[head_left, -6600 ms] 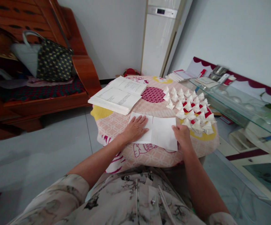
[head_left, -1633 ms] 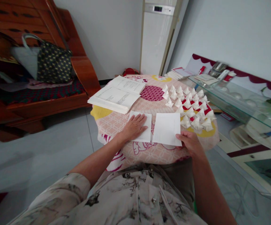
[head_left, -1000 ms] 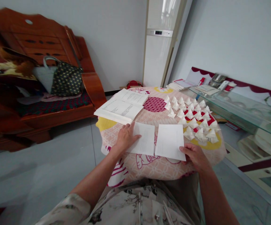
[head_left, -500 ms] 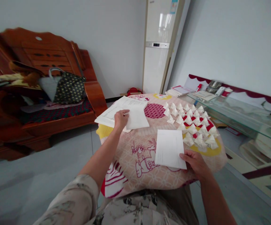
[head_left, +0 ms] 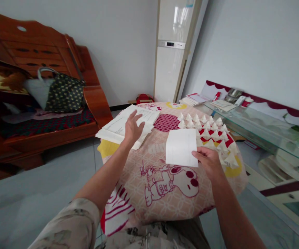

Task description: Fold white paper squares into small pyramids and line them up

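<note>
My left hand [head_left: 133, 128] lies flat, fingers spread, on a loose paper sheet atop the open book [head_left: 118, 127] at the table's far left. My right hand [head_left: 208, 162] pinches the near right corner of a white paper sheet [head_left: 181, 147], which is lifted a little above the cartoon-printed tablecloth [head_left: 162, 186]. Several small folded white paper pyramids [head_left: 211, 131] stand in rows at the right of the table, just behind the held sheet.
A wooden bench [head_left: 48, 114] with a dark patterned bag [head_left: 63, 93] stands to the left. A tall white air conditioner [head_left: 169, 52] is behind the table. A glass shelf [head_left: 263, 128] with papers and small items runs along the right wall.
The sheet was split into two halves. My left hand carried one half onto the open book and now presses it flat. My right hand raised the other half off the cloth.
</note>
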Tool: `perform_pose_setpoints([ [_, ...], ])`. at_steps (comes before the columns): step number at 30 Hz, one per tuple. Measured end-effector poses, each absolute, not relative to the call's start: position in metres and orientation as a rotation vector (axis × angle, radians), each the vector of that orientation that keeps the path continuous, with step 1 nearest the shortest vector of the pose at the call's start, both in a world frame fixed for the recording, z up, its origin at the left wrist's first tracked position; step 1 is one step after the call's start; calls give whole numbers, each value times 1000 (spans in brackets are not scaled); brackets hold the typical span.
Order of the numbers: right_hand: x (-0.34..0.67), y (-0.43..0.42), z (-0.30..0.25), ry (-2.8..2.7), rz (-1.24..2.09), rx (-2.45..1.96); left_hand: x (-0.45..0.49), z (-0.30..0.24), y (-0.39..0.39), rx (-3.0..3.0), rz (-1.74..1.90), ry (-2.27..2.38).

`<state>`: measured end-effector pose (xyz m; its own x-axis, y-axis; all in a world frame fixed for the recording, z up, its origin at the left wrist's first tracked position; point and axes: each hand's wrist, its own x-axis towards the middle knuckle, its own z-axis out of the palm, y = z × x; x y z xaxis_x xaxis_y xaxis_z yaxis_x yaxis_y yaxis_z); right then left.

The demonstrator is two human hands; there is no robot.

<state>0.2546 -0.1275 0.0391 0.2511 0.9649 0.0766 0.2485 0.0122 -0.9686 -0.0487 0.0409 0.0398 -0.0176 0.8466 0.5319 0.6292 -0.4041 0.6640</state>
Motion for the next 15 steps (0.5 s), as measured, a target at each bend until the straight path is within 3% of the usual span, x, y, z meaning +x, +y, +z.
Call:
perform_pose_setpoints([
  [3,244,-97,50,-1191,836,-1382,-23,46,32,1791,1346,1120],
  [10,237,-62,41,-1307,837,-1319,2,26,22,1167,919,838],
  [15,242,-61,26,-1469,653,-1324,2,19,16,1112,1226,668],
])
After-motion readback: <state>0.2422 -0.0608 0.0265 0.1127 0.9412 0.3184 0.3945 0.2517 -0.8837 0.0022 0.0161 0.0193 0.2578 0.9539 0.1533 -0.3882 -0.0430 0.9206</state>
